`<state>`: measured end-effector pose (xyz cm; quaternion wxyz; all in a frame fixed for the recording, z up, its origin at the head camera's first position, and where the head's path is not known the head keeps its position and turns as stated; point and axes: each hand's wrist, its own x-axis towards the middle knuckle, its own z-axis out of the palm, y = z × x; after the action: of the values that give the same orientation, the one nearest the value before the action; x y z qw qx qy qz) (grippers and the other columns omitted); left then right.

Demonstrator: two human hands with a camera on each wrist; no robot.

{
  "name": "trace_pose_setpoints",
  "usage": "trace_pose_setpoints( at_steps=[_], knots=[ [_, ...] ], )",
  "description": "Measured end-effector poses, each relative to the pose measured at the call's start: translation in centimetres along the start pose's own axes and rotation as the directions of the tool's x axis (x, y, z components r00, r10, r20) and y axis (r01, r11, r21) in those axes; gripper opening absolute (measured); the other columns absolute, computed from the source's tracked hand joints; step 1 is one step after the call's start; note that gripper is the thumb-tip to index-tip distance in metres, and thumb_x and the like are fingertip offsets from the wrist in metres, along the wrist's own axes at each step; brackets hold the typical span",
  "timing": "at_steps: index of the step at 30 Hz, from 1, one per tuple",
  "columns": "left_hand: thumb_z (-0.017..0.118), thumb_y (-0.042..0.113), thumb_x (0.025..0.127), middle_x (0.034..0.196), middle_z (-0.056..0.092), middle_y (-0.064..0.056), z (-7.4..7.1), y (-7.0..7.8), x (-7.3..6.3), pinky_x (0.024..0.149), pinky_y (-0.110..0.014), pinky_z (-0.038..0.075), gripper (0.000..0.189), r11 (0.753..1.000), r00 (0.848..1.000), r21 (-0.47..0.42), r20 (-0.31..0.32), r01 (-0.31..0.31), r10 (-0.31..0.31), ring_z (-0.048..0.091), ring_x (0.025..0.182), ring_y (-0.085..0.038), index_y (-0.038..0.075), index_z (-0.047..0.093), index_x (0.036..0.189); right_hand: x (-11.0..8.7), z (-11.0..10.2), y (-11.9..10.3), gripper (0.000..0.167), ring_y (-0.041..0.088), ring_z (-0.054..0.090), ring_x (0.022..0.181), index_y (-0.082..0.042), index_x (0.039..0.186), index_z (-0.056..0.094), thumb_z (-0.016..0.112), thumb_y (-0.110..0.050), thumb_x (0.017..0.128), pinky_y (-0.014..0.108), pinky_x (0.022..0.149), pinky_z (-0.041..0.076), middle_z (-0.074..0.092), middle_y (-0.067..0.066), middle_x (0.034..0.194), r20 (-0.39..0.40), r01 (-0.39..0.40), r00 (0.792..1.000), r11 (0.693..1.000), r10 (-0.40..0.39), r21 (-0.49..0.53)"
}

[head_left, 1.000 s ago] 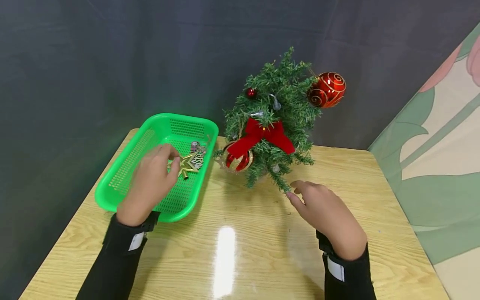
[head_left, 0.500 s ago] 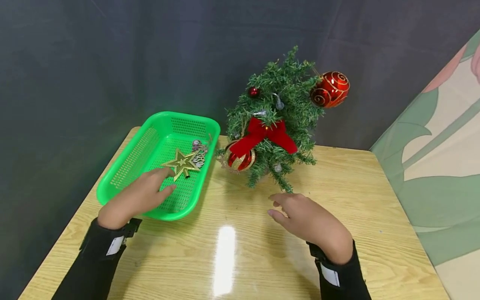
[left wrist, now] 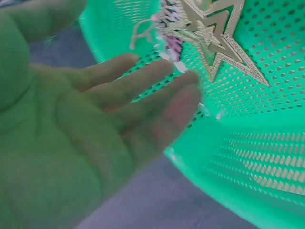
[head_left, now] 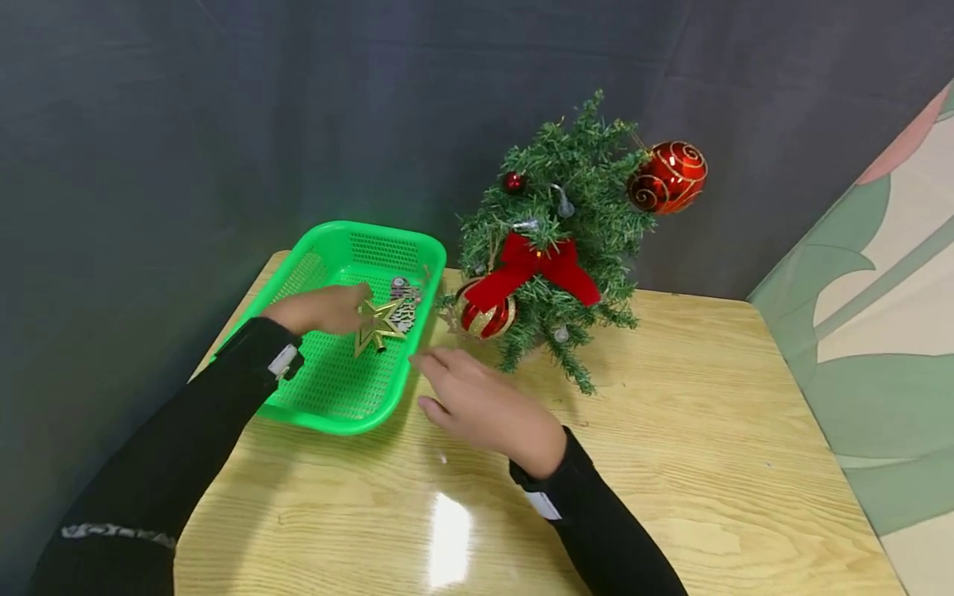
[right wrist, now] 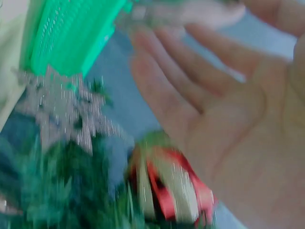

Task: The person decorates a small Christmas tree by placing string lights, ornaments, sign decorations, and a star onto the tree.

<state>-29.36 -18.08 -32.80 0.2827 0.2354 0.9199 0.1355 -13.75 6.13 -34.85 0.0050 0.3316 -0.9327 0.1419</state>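
Note:
My left hand (head_left: pixel 324 310) hovers inside the green basket (head_left: pixel 344 425), at the left side of the gold star (head_left: pixel 385 321). In the left wrist view its fingers are extended, with the star (left wrist: pixel 207 33) beyond them and nothing in the palm. Whether a fingertip touches the star cannot be told. A small lettered ornament (head_left: pixel 406 305) lies beside the star. My right hand (head_left: pixel 484 406) is over the table just right of the basket, in front of the Christmas tree (head_left: pixel 589 232). Blurred in the right wrist view, its fingers look loosely straight and hold nothing.
The tree carries a red bow (head_left: pixel 538 269), a striped red-gold bauble (head_left: pixel 484 313), a large red bauble (head_left: pixel 668 178) and a small dark red ball (head_left: pixel 513 182). A glittery snowflake (right wrist: pixel 62 107) hangs near the striped bauble. A dark curtain (head_left: pixel 224 108) stands behind the wooden table (head_left: pixel 715 463).
My left hand drew back from the star, then moved forward to it again. My right hand left the tree's lower branch and shifted left towards the basket. The view has turned slightly left.

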Motion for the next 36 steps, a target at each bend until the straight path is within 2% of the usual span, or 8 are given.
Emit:
trace_pose_setpoints(
  at_steps=[4,7,11,16,24,30,33,36],
  knots=[
    [0.044,0.021,0.111,0.161,0.030,-0.033,-1.1,0.1,3.2,0.115,-0.060,0.038,0.058,1.000,0.997,0.012,-0.078,-0.009,0.010,0.033,0.148,-0.051,-0.009,0.026,0.157,4.2,1.5,-0.5,0.046,0.030,0.056,0.136,0.001,0.144,0.056,0.058,-0.022,0.105,0.040,0.113,0.046,0.060,0.017,0.144,-0.173,-0.002,0.984,0.969,-0.042,-0.247],
    [0.043,0.019,0.111,0.161,0.032,-0.032,-1.5,-0.1,5.2,0.114,-0.059,0.038,0.054,0.999,0.991,-0.042,-0.130,-0.032,0.026,0.034,0.148,-0.049,-0.007,0.028,0.157,6.9,2.4,-0.6,0.039,0.033,0.055,0.138,0.001,0.136,0.064,0.057,-0.021,0.104,0.045,0.116,0.043,0.064,0.017,0.138,-0.197,-0.082,0.980,0.932,0.012,-0.354],
    [0.044,0.013,0.110,0.160,0.036,-0.029,-1.4,-0.7,7.6,0.116,-0.059,0.037,0.050,0.995,0.983,-0.081,-0.176,-0.064,0.049,0.036,0.148,-0.048,-0.006,0.033,0.156,9.8,3.3,-0.7,0.029,0.037,0.048,0.144,-0.009,0.113,0.077,0.052,-0.021,0.105,0.053,0.123,0.032,0.067,0.015,0.135,-0.085,-0.172,0.985,0.896,0.150,-0.410],
    [0.050,0.009,0.107,0.161,0.034,-0.030,-0.3,-2.2,10.0,0.117,-0.060,0.035,0.056,0.998,0.984,-0.056,-0.179,-0.033,0.022,0.034,0.149,-0.049,-0.005,0.030,0.158,11.8,4.0,-0.7,0.032,0.036,0.042,0.149,-0.024,0.091,0.077,0.051,-0.035,0.108,0.057,0.127,0.017,0.072,0.006,0.130,0.100,-0.155,0.969,0.872,0.225,-0.463],
    [0.072,0.022,0.098,0.162,0.034,-0.029,1.9,-3.5,12.0,0.114,-0.060,0.040,0.083,0.993,0.980,-0.091,-0.179,0.070,-0.085,0.036,0.147,-0.049,-0.003,0.024,0.161,12.9,5.2,-0.3,0.044,0.032,0.032,0.155,-0.035,0.116,0.075,0.039,-0.057,0.107,0.059,0.128,0.001,0.060,0.000,0.148,0.282,-0.136,0.909,0.857,0.308,-0.497],
    [0.074,0.028,0.096,0.155,0.041,-0.031,2.5,-2.8,13.2,0.110,-0.062,0.042,0.074,0.993,0.972,-0.043,-0.203,0.108,-0.115,0.037,0.143,-0.053,-0.004,0.040,0.154,13.6,5.6,-0.1,0.043,0.030,0.030,0.156,-0.034,0.120,0.074,0.038,-0.054,0.108,0.061,0.126,-0.008,0.058,-0.002,0.151,0.410,-0.143,0.839,0.871,0.358,-0.469],
    [0.075,0.026,0.095,0.149,0.048,-0.030,2.2,-2.3,13.4,0.103,-0.057,0.049,0.067,0.991,0.975,-0.078,-0.183,0.111,-0.124,0.048,0.134,-0.050,-0.005,0.047,0.147,14.2,5.5,0.0,0.042,0.031,0.029,0.157,-0.036,0.113,0.075,0.038,-0.054,0.108,0.064,0.124,-0.010,0.060,-0.005,0.148,0.432,-0.145,0.810,0.850,0.396,-0.507],
    [0.079,0.023,0.092,0.144,0.054,-0.029,2.3,-2.4,13.2,0.093,-0.048,0.054,0.063,0.991,0.982,-0.106,-0.160,0.082,-0.098,0.060,0.121,-0.043,-0.008,0.054,0.140,14.5,5.9,0.0,0.041,0.032,0.031,0.156,-0.043,0.126,0.070,0.037,-0.059,0.107,0.067,0.123,-0.008,0.058,-0.010,0.150,0.441,-0.131,0.775,0.797,0.453,-0.589]
  ],
)
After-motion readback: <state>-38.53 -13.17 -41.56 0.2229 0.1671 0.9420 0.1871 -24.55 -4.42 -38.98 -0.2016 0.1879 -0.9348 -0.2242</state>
